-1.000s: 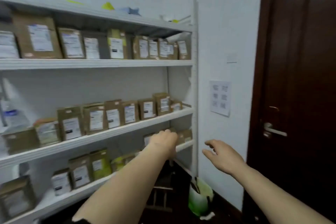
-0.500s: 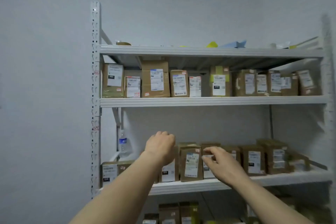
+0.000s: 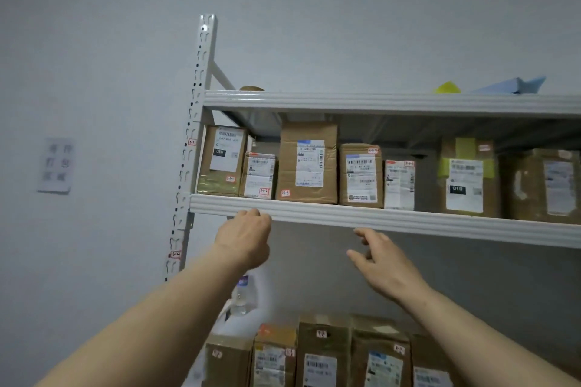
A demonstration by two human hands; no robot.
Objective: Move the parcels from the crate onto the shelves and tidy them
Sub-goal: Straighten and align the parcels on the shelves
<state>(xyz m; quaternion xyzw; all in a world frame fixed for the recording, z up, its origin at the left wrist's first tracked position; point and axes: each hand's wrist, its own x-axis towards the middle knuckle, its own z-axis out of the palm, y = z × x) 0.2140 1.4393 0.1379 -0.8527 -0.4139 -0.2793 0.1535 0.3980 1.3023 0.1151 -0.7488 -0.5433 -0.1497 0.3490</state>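
A white metal shelf unit (image 3: 377,217) stands against the wall. Its upper shelf carries a row of brown cardboard parcels (image 3: 308,163) with white labels, standing upright side by side. Another row of parcels (image 3: 323,352) stands on the shelf below. My left hand (image 3: 243,237) is raised just under the front edge of the upper shelf, fingers loosely curled, holding nothing. My right hand (image 3: 382,258) reaches up beside it with fingers relaxed and spread, also holding nothing. No crate is in view.
A plastic water bottle (image 3: 240,297) stands at the left end of the lower shelf. Yellow and blue items (image 3: 503,88) lie on the top shelf. A small sign (image 3: 56,165) hangs on the wall to the left of the upright post (image 3: 195,141).
The view swung left from the door side and tilted up. Both hands rose from the lower parcel row to just below the upper shelf's edge.
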